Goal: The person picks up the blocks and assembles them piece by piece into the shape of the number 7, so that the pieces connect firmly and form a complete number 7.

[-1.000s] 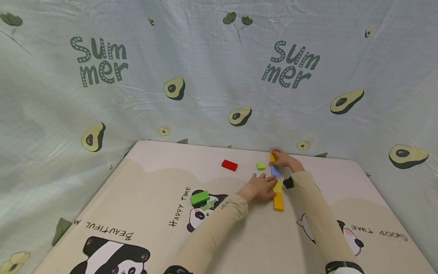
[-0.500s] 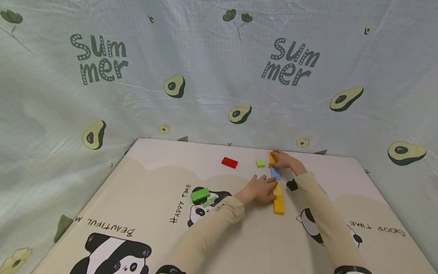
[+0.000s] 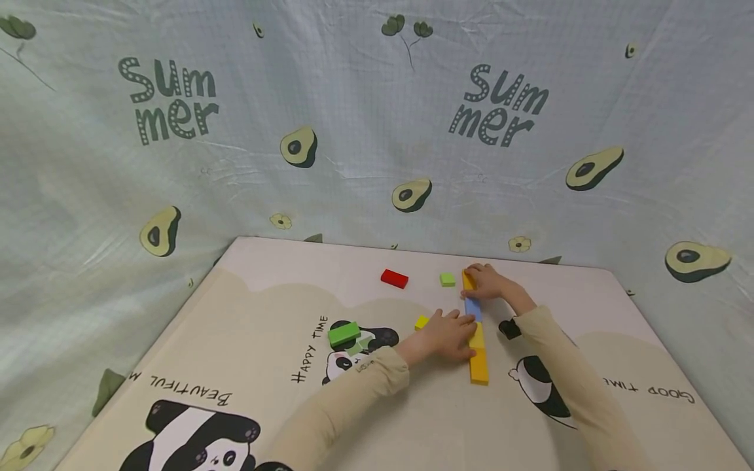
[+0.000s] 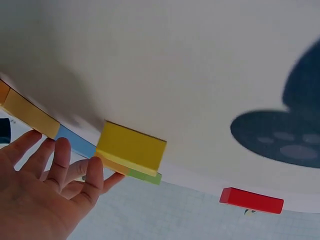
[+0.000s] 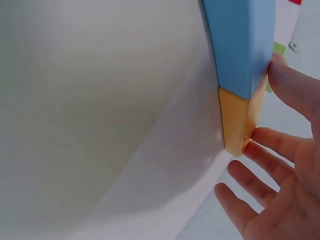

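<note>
A straight row of blocks lies on the mat: a near orange block [image 3: 479, 367], a yellow block [image 3: 478, 337], a blue block [image 3: 473, 309] and a far orange block [image 5: 234, 120]. My left hand [image 3: 443, 335] lies along the row's left side, its slightly bent fingers touching the yellow and blue blocks. At the far end, my right hand [image 3: 489, 284] holds the far orange block, thumb on its left side and fingers at its end. A separate yellow block [image 4: 132, 146] sits left of the row, partly behind my left hand in the head view.
A small light green block [image 3: 448, 280] stands just left of the row's far end. Further left are a red block [image 3: 394, 279] and a green block [image 3: 344, 334]. The panda-print mat [image 3: 253, 327] ends at a hanging printed cloth [image 3: 353, 163].
The row has slid toward me, with both hands moving along with it. The separate yellow block has come into sight beside my left wrist. The red and green blocks have stayed in place.
</note>
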`<state>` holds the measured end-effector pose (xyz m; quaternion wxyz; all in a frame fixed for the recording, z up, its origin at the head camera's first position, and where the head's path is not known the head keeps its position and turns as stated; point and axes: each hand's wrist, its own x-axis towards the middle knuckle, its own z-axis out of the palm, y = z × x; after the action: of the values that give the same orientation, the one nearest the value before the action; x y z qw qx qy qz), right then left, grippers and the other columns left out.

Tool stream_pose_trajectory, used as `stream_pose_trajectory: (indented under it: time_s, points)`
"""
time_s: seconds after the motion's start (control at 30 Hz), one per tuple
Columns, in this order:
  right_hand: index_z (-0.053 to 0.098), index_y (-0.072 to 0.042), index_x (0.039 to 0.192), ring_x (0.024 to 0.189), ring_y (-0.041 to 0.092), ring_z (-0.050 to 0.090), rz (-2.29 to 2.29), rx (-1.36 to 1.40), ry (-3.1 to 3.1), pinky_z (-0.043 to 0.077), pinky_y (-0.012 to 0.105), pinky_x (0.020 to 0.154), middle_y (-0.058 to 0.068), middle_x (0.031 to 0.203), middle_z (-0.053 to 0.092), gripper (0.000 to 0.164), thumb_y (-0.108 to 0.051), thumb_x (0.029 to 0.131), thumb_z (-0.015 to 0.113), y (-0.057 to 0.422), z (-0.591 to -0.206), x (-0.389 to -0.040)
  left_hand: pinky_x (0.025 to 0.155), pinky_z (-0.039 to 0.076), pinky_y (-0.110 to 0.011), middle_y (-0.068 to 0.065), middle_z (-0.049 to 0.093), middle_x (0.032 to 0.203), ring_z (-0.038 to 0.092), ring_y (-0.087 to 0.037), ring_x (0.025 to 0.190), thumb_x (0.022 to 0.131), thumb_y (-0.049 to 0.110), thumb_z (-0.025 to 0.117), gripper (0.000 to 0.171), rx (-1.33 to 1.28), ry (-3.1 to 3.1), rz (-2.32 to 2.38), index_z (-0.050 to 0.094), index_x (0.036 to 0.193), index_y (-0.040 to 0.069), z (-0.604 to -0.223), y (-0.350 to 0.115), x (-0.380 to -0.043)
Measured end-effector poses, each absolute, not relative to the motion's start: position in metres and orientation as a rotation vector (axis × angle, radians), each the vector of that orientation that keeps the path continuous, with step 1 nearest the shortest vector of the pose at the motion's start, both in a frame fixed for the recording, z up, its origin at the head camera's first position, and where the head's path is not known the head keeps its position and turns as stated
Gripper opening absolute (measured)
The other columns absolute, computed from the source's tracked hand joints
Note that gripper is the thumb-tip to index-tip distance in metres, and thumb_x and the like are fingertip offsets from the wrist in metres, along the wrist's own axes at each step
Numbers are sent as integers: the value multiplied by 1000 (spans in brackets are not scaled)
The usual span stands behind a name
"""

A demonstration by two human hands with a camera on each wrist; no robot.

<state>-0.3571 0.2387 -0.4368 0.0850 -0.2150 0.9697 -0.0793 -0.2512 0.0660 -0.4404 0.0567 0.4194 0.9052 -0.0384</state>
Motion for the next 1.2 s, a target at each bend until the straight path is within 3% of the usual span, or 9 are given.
stream_pose_trajectory:
  time_s: [0.43,0.83,1.0,1.2]
  points:
    - [38,5,131,115,48,32,-96,-686,2843,31,56,94,27,133,35,65,-34,84,57,235,-433,-327,98,36,-43,7,37,140,40,-14,122,87,53,41,53,1352,2792,-182,43,129,22,-446,58,-222]
    - [35,2,134,113,45,35,-22,-720,2902,35,53,93,24,139,33,63,-37,87,52,236,-435,-308,101,34,-45,6,31,144,37,-15,126,90,51,37,55,1342,2766,-196,36,136,21,-447,55,-211]
    - [42,0,131,109,41,40,36,-789,2968,42,50,87,21,135,41,59,-38,87,52,236,-437,-306,101,33,-43,6,31,145,35,-15,128,90,52,35,56,1353,2784,-247,34,137,22,-448,55,-210]
    - [54,2,119,106,38,42,-95,-841,3027,41,49,87,19,124,52,49,-32,83,59,238,-434,-309,101,33,-43,6,30,145,35,-15,127,90,52,36,56,1355,2786,-238,34,137,22,-446,55,-210]
